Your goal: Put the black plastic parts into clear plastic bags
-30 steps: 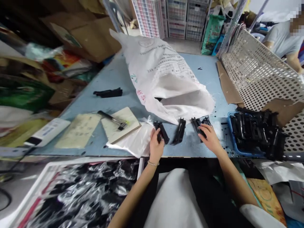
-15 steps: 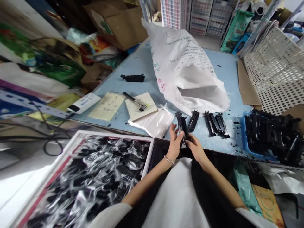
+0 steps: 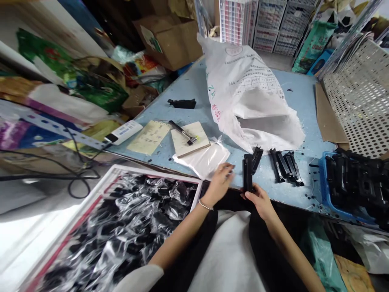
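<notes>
My right hand grips the lower end of a long black plastic part, which stands out over the table's front edge. My left hand is apart from that part, with its fingers stretched out and nothing visible in them. It is at the right corner of a stack of clear plastic bags; whether the fingertips touch the bags I cannot tell. Just behind the held part lies another black part. Several similar black parts lie in a row to the right.
A blue basket heaped with black parts stands at the right. A white sack lies mid-table. A hammer rests on a wooden block. At lower left, a white-rimmed crate holds bagged black parts. One black part lies farther back.
My left hand has let go of the black part and moved left to the plastic bags. My right hand keeps hold of the part alone. The view has shifted slightly.
</notes>
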